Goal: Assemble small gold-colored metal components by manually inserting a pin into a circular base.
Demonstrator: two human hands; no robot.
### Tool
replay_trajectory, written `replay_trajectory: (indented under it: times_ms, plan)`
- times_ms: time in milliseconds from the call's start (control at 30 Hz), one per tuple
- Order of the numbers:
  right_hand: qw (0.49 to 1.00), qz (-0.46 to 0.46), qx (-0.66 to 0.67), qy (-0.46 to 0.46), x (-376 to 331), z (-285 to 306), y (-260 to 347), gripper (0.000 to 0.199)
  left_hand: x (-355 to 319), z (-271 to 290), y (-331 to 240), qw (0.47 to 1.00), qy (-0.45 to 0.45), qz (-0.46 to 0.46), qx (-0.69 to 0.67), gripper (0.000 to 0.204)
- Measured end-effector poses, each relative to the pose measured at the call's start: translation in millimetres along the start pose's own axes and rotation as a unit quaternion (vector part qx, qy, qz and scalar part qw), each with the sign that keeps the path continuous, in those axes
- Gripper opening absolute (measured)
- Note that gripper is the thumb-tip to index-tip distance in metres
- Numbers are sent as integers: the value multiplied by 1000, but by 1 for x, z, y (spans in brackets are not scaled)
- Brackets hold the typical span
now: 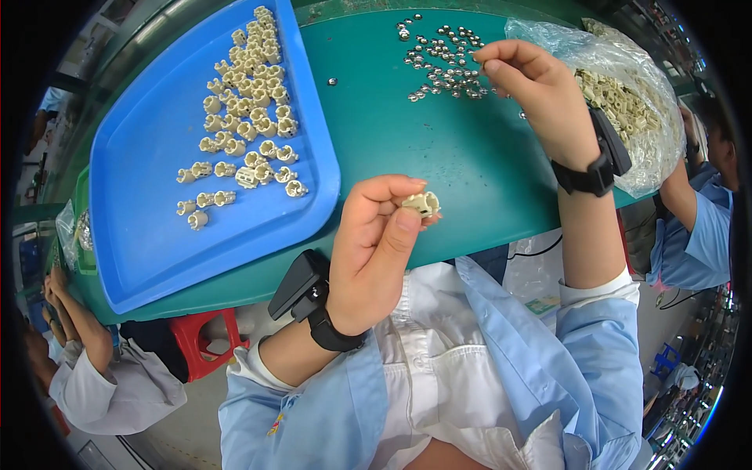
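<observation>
1. Far left, a co-worker's sleeve (117,392) and hands show at the edge, apart from the wearer's own.
2. A blue tray (149,235) lies on the green bench (439,149), carrying rows and a heap of small cream plastic parts (247,102).
3. The left hand (372,251) is raised over the near edge of the bench; its fingers (407,221) pinch one cream part (421,204) between thumb and forefinger. The part is held clear of the bench, and its long axis looks roughly level, pointing right, though it is too small to be sure.
4. A scatter of small shiny metal pieces (442,63) lies on the bench at the far side, up and to the right of the held part.
5. The right hand (540,94) is at that scatter, fingertips closed together at its right edge; whether a metal piece is between them cannot be told. This hand is the nearer to the metal pieces; the held part lies below and left of it, well apart.
6. Far right, a clear plastic bag (642,133) of more cream parts rests on the bench.
</observation>
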State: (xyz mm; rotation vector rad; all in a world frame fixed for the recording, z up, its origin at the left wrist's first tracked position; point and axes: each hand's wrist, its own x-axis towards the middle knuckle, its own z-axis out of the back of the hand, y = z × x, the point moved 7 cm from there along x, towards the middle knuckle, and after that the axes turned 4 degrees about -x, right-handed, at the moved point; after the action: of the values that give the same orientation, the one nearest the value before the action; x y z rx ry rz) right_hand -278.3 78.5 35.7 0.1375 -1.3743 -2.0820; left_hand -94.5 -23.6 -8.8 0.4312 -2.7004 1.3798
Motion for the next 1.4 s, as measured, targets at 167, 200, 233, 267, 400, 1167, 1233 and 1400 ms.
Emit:
replay_trajectory:
  times_ms: [167, 200, 233, 267, 400, 1167, 1233, 1400]
  plan:
    - [976, -60, 160, 138, -29, -21, 26, 14, 1, 0, 1, 999, -49, 10, 0, 21]
    - [964, -92, 185, 167, -36, -27, 30, 12, 2, 0, 1, 999, -52, 10, -3, 21]
    - [950, -124, 210, 197, -43, -34, 32, 11, 2, 1, 2, 998, -56, 10, -5, 21]
    - [950, -125, 211, 196, -47, -35, 36, 11, 2, 1, 3, 998, -55, 12, -5, 21]
    - [937, -135, 239, 215, -60, -46, 47, 9, 3, 1, 4, 1000, -17, 5, -22, 22]
    - [958, 50, -41, 278, -70, -62, 72, 18, -1, 3, 2, 998, 19, -39, 37, 16]
    - [957, 47, -28, 284, -72, -65, 71, 18, -2, 3, 0, 996, 22, -55, 62, 16]
    - [952, 23, 20, 306, -74, -71, 64, 18, -4, 0, -7, 982, 34, -105, 155, 15]
